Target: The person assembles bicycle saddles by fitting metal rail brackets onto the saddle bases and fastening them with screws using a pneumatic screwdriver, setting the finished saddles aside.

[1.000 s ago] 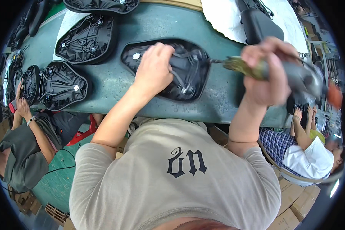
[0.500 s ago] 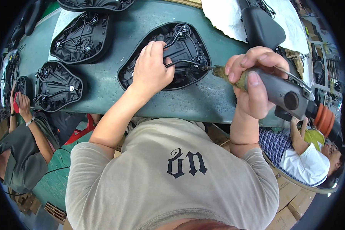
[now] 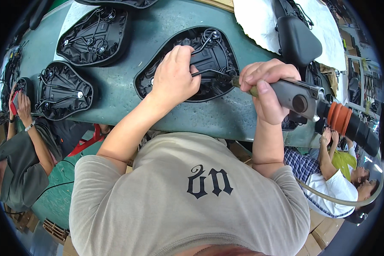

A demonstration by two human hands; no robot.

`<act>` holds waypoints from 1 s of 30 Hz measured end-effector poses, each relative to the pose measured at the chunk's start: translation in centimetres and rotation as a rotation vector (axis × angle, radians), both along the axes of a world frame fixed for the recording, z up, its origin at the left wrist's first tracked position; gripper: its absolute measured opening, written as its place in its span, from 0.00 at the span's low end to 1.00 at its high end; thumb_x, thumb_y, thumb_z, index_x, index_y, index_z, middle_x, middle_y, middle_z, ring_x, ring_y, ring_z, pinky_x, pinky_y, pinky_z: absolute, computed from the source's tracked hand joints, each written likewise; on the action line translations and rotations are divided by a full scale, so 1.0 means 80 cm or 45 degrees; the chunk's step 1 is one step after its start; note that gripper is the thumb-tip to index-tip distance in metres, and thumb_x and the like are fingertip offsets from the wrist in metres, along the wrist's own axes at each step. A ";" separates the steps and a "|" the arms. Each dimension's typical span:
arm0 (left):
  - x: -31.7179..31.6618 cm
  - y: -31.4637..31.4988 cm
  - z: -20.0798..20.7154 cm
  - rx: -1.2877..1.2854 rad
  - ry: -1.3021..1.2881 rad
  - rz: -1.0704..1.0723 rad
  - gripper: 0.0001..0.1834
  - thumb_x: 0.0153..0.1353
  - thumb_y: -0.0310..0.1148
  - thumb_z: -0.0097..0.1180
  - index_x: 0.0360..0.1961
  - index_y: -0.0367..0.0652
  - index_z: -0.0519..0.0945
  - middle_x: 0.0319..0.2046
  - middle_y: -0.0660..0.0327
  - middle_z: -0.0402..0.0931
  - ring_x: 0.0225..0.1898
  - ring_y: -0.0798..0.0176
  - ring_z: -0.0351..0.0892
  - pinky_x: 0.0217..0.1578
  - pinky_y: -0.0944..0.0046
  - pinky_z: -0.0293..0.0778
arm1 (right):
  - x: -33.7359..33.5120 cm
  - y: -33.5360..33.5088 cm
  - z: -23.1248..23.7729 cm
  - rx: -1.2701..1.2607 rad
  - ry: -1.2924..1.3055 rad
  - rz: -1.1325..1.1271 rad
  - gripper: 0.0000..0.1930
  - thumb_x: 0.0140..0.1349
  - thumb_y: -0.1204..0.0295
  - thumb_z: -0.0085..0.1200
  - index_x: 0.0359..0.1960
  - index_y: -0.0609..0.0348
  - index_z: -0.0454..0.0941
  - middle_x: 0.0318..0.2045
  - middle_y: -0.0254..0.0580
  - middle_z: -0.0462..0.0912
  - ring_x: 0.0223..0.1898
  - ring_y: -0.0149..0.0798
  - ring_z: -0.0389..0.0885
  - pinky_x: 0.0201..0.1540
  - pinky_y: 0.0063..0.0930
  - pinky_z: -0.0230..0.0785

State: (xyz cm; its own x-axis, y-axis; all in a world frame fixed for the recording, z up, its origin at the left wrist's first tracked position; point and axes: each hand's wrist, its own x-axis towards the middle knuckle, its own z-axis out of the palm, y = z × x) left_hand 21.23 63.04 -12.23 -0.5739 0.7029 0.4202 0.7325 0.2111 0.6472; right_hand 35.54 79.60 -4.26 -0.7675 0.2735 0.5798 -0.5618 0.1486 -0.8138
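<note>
A black bicycle saddle [image 3: 210,62] lies upside down on the table in front of me, its wire rails and coil springs facing up. My left hand [image 3: 174,73] curls over the rails near the saddle's narrower left end and is closed on them. A grey power driver [image 3: 296,99] with an orange ring is gripped in my right hand [image 3: 266,85], with my fingers wrapped round its front part. Its nose points left, at the spring [image 3: 224,75] near the saddle's right edge. My fingers partly hide the nose, so I cannot tell whether its tip touches the bolt there.
More upturned saddles [image 3: 94,37] [image 3: 66,90] lie on the green table [image 3: 170,117] to the left. At the far right a black saddle [image 3: 300,40] rests on white sheeting [image 3: 258,21]. A hose [image 3: 328,198] trails from the driver. Co-workers sit at both sides; one holds something red [image 3: 15,103].
My right hand has moved the driver left, bringing its nose closer in over the saddle's right spring. My left hand keeps its hold on the rails. The whole view has shifted slightly.
</note>
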 end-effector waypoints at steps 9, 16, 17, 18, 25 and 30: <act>-0.002 -0.007 0.004 0.009 0.055 0.012 0.22 0.48 0.24 0.61 0.47 0.34 0.74 0.40 0.47 0.75 0.43 0.40 0.77 0.45 0.47 0.76 | 0.031 -0.016 0.067 -0.007 0.251 -0.225 0.20 0.64 0.79 0.55 0.57 0.65 0.70 0.44 0.62 0.77 0.27 0.40 0.80 0.33 0.41 0.77; -0.037 -0.054 0.059 -0.121 -0.014 -0.224 0.19 0.44 0.34 0.71 0.34 0.41 0.75 0.33 0.53 0.77 0.39 0.44 0.80 0.41 0.49 0.77 | 0.074 0.021 -0.011 -0.192 -0.035 -0.482 0.19 0.63 0.84 0.52 0.56 0.65 0.68 0.44 0.56 0.77 0.28 0.39 0.79 0.34 0.37 0.76; -0.043 -0.063 0.078 -0.124 -0.004 -0.219 0.20 0.42 0.35 0.72 0.33 0.42 0.74 0.32 0.55 0.78 0.39 0.45 0.80 0.40 0.49 0.78 | 0.077 0.021 -0.027 -0.183 -0.113 -0.551 0.17 0.63 0.85 0.53 0.54 0.65 0.69 0.43 0.53 0.78 0.28 0.37 0.79 0.33 0.34 0.76; -0.057 -0.074 0.090 -0.092 0.063 -0.174 0.21 0.42 0.36 0.73 0.33 0.42 0.75 0.32 0.56 0.78 0.37 0.48 0.81 0.38 0.51 0.78 | 0.081 0.018 -0.037 -0.207 -0.177 -0.603 0.16 0.62 0.86 0.52 0.52 0.65 0.70 0.42 0.51 0.78 0.27 0.36 0.79 0.33 0.32 0.76; -0.261 -0.142 0.163 0.817 -0.411 0.791 0.26 0.50 0.34 0.77 0.42 0.35 0.74 0.32 0.68 0.72 0.28 0.74 0.68 0.29 0.71 0.68 | 0.098 0.010 -0.048 -0.223 -0.157 -0.637 0.17 0.63 0.88 0.51 0.53 0.64 0.69 0.42 0.49 0.77 0.29 0.35 0.79 0.34 0.30 0.77; -0.479 -0.164 0.166 1.001 -0.438 1.317 0.24 0.41 0.25 0.76 0.37 0.29 0.75 0.36 0.53 0.79 0.34 0.60 0.79 0.37 0.60 0.76 | 0.096 0.003 -0.049 -0.247 -0.088 -0.669 0.18 0.62 0.89 0.50 0.53 0.65 0.68 0.43 0.50 0.77 0.29 0.35 0.79 0.35 0.30 0.77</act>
State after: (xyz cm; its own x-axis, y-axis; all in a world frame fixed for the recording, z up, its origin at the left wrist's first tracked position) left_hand -17.07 49.90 1.09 -0.8481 -0.4735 0.2375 0.2407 0.0550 0.9690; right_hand 43.21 79.84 -8.17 -0.5337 0.7260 0.4337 -0.3970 0.2377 -0.8865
